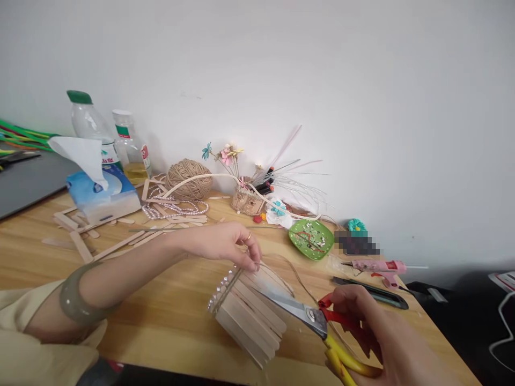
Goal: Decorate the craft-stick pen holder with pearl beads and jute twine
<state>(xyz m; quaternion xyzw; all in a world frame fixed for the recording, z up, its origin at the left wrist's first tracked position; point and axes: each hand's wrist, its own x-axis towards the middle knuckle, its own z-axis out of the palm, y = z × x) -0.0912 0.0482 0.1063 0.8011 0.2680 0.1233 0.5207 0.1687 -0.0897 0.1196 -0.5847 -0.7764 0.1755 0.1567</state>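
My left hand (223, 242) reaches in from the left, a green bangle on the wrist, and pinches the top edge of a small basket built from wooden craft sticks (247, 321), which lies tilted on the wooden table (169, 316) with a row of clear beads along its rim. My right hand (376, 335) at the lower right grips scissors with red and yellow handles (322, 321). Their blades point left and lie over the basket's top, near my left fingers. A thin clear strip curves from the basket toward the scissors.
At the back left stand a tissue box (102, 193), two plastic bottles (120, 142), a ball of twine (189, 178), pearl strings and loose craft sticks (100, 236). A small decorated holder (246, 199), a green dish (311, 238), a pink glue gun (380, 266) and a black utility knife (372, 292) lie right.
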